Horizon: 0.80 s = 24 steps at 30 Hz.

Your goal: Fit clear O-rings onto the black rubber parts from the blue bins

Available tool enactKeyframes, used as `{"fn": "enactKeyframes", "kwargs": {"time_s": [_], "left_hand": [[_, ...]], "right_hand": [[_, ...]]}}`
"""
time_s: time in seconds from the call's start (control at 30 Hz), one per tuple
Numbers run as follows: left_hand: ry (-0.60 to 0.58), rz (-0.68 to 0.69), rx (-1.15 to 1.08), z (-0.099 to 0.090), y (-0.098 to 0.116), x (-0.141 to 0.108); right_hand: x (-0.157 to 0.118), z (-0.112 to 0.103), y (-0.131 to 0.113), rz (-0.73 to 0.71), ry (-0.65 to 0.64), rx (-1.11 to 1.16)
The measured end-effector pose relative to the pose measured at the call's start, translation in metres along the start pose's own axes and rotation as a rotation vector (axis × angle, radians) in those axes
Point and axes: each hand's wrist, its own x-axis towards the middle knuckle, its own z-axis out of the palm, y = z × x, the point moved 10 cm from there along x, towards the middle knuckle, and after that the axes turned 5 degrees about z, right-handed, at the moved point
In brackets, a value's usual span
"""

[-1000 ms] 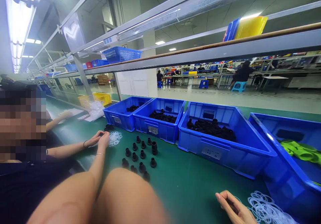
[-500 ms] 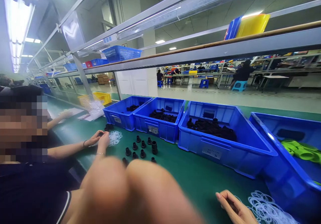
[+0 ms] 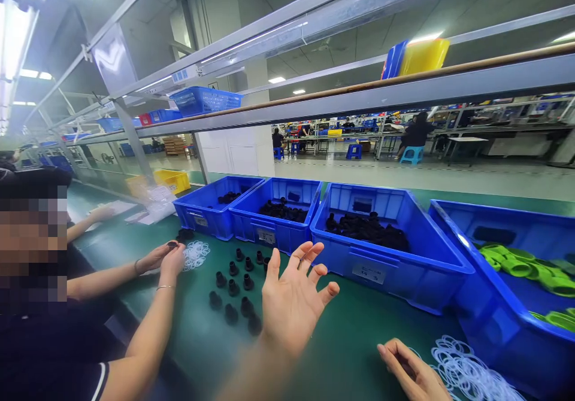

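Left hand (image 3: 291, 308) now up in mid-view, palm to the camera; blurred skin shapes that filled the lower frame half a second ago are gone. View has swung a little, bins sliding leftward with it. Right hand (image 3: 415, 372) much as it was, low by the white rings (image 3: 471, 368).

Left hand spread wide and empty, fingers loosely bent, above the green bench (image 3: 350, 335). Right hand narrow, fingers curled toward the thumb; cannot tell whether anything is pinched. White strand shows just beside its fingers.

Judged a pause between grasps, left side free. Taking a part from here would call for turning the palm down, lowering, then closing on a single piece without tipping its neighbours.

Black flanged fittings (image 3: 233, 288) stand upright in loose rows just beside the left hand, on its left; one farther back is partly hidden by the thumb. Ring heap spreads beside the right hand, on its right, near the blue bin of green parts (image 3: 512, 263). More black pieces in blue bins (image 3: 381, 278) beyond. Co-worker's hands (image 3: 172, 262) work near another ring pile (image 3: 196, 255).
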Motion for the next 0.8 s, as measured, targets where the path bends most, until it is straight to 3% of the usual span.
{"fn": "enactKeyframes", "kwargs": {"time_s": [0.3, 0.6, 0.8], "left_hand": [[-0.133, 0.014, 0.044, 0.003, -0.011, -0.001], [-0.234, 0.111, 0.395, 0.012, -0.013, -0.011], [-0.249, 0.129, 0.477, 0.015, -0.014, -0.015]], "right_hand": [[-0.001, 0.000, 0.000, 0.013, -0.006, -0.035], [0.002, 0.001, 0.009, 0.007, -0.009, -0.029], [0.001, 0.002, 0.007, 0.003, -0.013, -0.056]]}}
